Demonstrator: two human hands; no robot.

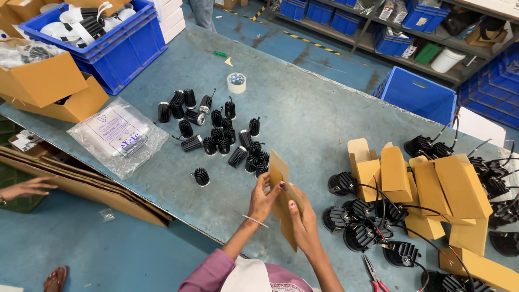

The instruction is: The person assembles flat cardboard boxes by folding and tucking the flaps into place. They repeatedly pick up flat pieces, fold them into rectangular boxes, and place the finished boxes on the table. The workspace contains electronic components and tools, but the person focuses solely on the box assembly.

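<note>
Both my hands hold a flat brown cardboard box blank (279,172) upright over the near edge of the grey-blue table (313,119). My left hand (263,199) grips its left side, with a thin bracelet on the wrist. My right hand (303,223) grips it lower on the right. Just beyond the blank lies a scatter of several small black finned heat sinks (221,132). To my right stand several folded brown cartons (427,186) among larger black finned lamp bodies with wires (359,224).
A tape roll (236,83), a green screwdriver (219,53) and a clear plastic bag (119,135) lie on the table. Blue crates (116,46) and cardboard boxes (43,81) stand at far left. Red-handled pliers (373,273) lie near my right arm. Another person's hand (30,186) rests at left.
</note>
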